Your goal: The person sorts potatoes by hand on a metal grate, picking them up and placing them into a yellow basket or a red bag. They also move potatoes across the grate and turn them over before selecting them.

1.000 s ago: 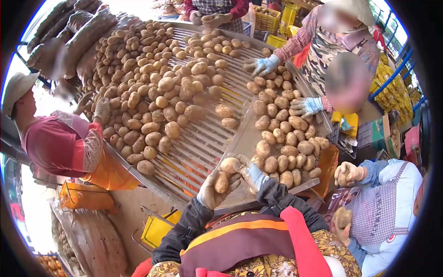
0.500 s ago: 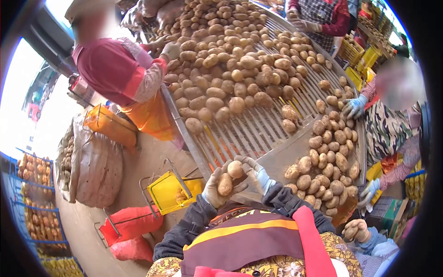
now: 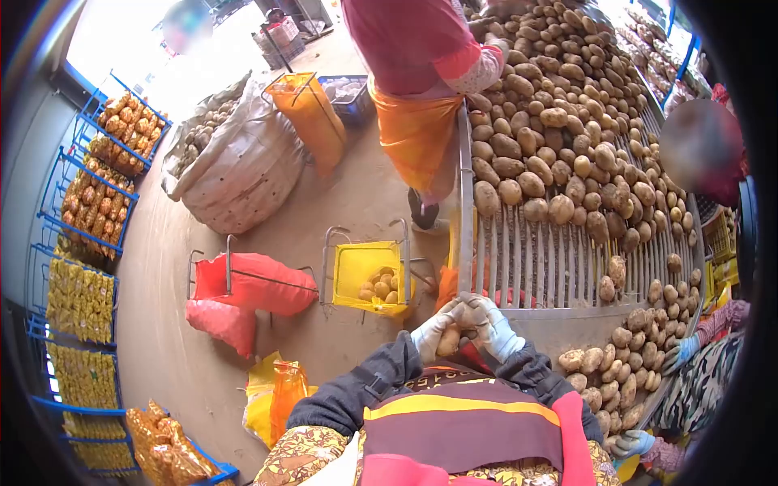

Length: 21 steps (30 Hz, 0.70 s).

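My left hand (image 3: pixel 431 330), in a pale glove, is closed on a potato (image 3: pixel 449 340) in front of my chest. Close against it, my right hand (image 3: pixel 489 324), also gloved, has its fingers curled over the top of the potatoes; how many lie between the hands is partly hidden. Both hands are at the near left corner of the metal sorting table (image 3: pixel 535 324). Beyond them, a large heap of potatoes (image 3: pixel 559 121) covers the slatted bars, and a smaller pile (image 3: pixel 628 356) lies to the right.
On the floor to the left stand a yellow bag in a frame (image 3: pixel 348 271) holding potatoes, a red bag (image 3: pixel 275 287) and a large white sack (image 3: pixel 243 170). Blue racks (image 3: pixel 121 211) hold packed bags. A co-worker (image 3: pixel 417 49) stands at the table's left side; others are at the right.
The view has turned left, bringing the yellow bag and racks nearer the centre. My hands have come together; the two potatoes seen between them before are now mostly covered.
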{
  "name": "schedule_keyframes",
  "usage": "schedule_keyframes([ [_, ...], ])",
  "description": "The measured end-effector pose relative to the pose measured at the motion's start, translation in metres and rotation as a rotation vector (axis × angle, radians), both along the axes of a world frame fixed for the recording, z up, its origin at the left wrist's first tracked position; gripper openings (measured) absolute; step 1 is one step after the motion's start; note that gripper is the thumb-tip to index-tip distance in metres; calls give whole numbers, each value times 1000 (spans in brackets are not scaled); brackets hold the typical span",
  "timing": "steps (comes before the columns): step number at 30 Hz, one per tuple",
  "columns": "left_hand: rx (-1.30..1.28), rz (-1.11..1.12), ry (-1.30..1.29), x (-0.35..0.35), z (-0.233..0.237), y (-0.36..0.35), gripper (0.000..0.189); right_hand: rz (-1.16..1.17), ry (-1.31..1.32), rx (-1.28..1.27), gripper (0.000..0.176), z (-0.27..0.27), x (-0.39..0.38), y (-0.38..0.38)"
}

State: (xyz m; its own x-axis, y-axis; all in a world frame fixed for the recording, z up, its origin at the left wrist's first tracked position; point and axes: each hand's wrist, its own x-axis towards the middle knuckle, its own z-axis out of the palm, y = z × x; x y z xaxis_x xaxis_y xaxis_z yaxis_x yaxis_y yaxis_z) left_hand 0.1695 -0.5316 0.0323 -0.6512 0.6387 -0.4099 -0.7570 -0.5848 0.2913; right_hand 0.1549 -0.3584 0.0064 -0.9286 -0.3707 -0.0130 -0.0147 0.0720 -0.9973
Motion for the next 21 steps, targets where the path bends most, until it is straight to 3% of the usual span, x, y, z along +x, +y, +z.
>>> schedule_keyframes([
  [1,1,9,-35,-1,-3,-4,55,27,1,0,44,4,0,5],
  [3,-8,36,-82,-1,-25,-18,57,-126,321,442,45,25,-10,5],
  [5,25,160,-72,-1,-17,-40,57,-140,521,771,46,6,-9,9],
  [7,150,230,-44,-3,-17,-70,58,-84,472,932,48,-9,-3,11],
  [9,121,380,-58,3,3,-98,61,-2,527,1008,52,-61,0,29],
  [11,88,452,-46,14,-27,-132,60,4,644,1039,52,-69,3,34],
  [15,-80,832,-116,46,-26,-190,58,31,646,1080,57,-75,4,37],
  [17,-172,1041,-95,64,-51,-245,56,33,640,1099,57,-79,4,38],
  [20,-391,1356,-155,68,-28,-344,43,36,669,1086,55,-88,3,42],
  [21,-346,1449,-226,65,-19,-385,40,42,670,1084,55,-86,3,41],
])
